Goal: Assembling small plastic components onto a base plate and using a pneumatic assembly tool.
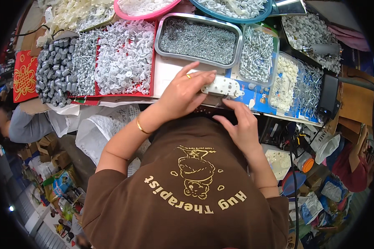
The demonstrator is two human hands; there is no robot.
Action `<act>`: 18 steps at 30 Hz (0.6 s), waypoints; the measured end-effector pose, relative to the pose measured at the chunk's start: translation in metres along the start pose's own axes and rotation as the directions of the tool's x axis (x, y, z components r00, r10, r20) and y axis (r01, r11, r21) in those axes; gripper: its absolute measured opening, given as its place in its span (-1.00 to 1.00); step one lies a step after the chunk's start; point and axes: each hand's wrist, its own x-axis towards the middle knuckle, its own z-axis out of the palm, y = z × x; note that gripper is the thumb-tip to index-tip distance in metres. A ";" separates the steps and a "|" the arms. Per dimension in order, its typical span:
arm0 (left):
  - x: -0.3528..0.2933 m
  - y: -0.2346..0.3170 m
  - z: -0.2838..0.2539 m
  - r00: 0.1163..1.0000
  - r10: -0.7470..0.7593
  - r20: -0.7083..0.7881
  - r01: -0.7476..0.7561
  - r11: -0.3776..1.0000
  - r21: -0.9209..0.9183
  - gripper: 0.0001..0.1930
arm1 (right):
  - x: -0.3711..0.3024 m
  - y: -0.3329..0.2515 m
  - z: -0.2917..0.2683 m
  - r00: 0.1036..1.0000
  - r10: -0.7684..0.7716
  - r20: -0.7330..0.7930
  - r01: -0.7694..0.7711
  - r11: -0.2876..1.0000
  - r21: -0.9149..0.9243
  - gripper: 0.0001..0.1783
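A long white plastic piece with rounded ends and small dark holes [223, 86] lies at the front edge of the work table. Over its left end is my left hand [186, 92], thumb and fingers closed on it, with one finger raised. Below its right end my right hand [242, 124] hovers near the table edge, thumb and forefinger apart, with nothing visible between them. Just beyond my left hand stands a metal tray [164, 49] of small screws. Clear boxes of long screws [257, 54] and cream plastic parts [283, 81] stand to the right.
At the left are a red tray of white round-headed parts [124, 58], loose screws [84, 62] and grey cylinders [56, 70]. Pink [143, 15] and teal [232, 20] basins stand behind. A black power tool or battery [329, 96] sits at the right edge. Another person's arm [29, 124] shows at far left.
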 end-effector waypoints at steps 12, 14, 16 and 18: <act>0.016 0.012 -0.012 0.938 -0.329 0.110 0.340 0.934 -0.105 -0.64 | 0.005 0.016 0.017 0.983 -0.147 -0.110 0.142 0.989 -0.051 -0.73; 0.015 0.015 -0.010 0.940 -0.327 0.100 0.337 0.936 -0.102 -0.65 | -0.003 0.028 0.012 0.966 0.004 -0.260 0.021 0.996 0.091 -0.84; 0.012 0.017 -0.008 0.938 -0.338 0.082 0.345 0.934 -0.090 -0.64 | 0.017 0.027 -0.009 0.968 0.108 -0.226 -0.081 0.989 0.124 -0.96; 0.012 0.017 -0.009 0.949 -0.310 0.064 0.314 0.947 -0.061 -0.64 | 0.035 0.022 -0.020 0.978 0.159 -0.131 -0.145 0.983 0.114 -0.91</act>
